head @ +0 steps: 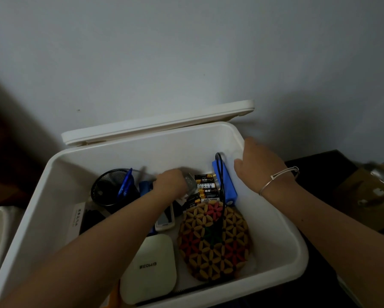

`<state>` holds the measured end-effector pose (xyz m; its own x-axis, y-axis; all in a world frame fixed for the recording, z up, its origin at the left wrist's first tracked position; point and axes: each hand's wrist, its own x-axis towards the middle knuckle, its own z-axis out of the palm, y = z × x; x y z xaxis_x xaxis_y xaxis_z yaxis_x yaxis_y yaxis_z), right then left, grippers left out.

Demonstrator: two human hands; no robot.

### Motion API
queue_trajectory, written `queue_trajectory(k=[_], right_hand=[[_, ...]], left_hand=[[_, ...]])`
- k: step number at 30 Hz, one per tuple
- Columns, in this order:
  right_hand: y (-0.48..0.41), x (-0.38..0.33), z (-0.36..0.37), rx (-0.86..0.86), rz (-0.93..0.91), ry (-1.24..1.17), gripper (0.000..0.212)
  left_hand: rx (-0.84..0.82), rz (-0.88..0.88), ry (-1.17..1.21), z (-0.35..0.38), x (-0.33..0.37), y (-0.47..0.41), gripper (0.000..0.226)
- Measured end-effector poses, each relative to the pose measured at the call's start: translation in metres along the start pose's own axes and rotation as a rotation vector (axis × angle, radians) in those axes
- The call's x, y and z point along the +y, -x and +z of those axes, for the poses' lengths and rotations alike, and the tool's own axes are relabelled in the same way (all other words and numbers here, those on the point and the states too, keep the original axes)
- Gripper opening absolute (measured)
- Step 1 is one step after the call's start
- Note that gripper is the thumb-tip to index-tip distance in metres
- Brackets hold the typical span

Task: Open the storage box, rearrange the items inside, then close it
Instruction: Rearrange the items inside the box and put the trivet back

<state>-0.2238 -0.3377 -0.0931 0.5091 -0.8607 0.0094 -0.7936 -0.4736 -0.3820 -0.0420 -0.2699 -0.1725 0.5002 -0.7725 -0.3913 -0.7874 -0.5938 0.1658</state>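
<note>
Head view looks down into the open white storage box (pixel 282 227), its lid (pixel 157 123) tipped back against the wall behind both hands. The left hand (pixel 171 182) reaches deep inside, fingers curled down onto a small grey packet (pixel 190 182) at its fingertips. Just right of that hand lie stacked batteries (pixel 205 188); left of it stands a black mesh cup (pixel 108 190) holding a blue pen (pixel 125 184). The right hand (pixel 256 160), a silver bangle (pixel 277 180) on its wrist, sits at the box's right rim, thumb inside, fingers hidden, so I cannot tell its grip. A blue device (pixel 227 185) lies just left of it. Nearer the wrists are a patterned woven mat (pixel 215 245) and a white rounded case (pixel 151 267).
</note>
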Motion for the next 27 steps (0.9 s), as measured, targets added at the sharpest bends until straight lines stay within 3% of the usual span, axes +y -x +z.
queue_trajectory(k=[7, 11, 14, 17, 22, 27], right_hand=[[0.000, -0.001, 0.000, -0.002, 0.002, 0.001, 0.031], [0.000, -0.001, -0.001, -0.010, 0.017, -0.002, 0.030], [0.000, -0.001, -0.001, -0.008, 0.019, -0.010, 0.029], [0.000, 0.000, -0.001, -0.001, 0.012, -0.007, 0.029], [0.000, -0.001, -0.001, 0.000, 0.016, 0.004, 0.029], [-0.001, -0.001, 0.000, -0.006, 0.017, 0.004, 0.028]], left_hand=[[-0.107, -0.075, 0.140, -0.010, 0.008, -0.003, 0.030], [-0.192, -0.257, 0.521, -0.008, 0.001, -0.005, 0.012], [-0.126, -0.368, 0.822, -0.002, -0.001, -0.002, 0.019], [-0.030, -0.384, 0.969, 0.007, 0.002, 0.001, 0.006], [0.069, -0.192, 0.556, 0.012, 0.001, 0.005, 0.012], [0.113, 0.092, 0.206, 0.014, 0.000, 0.019, 0.056]])
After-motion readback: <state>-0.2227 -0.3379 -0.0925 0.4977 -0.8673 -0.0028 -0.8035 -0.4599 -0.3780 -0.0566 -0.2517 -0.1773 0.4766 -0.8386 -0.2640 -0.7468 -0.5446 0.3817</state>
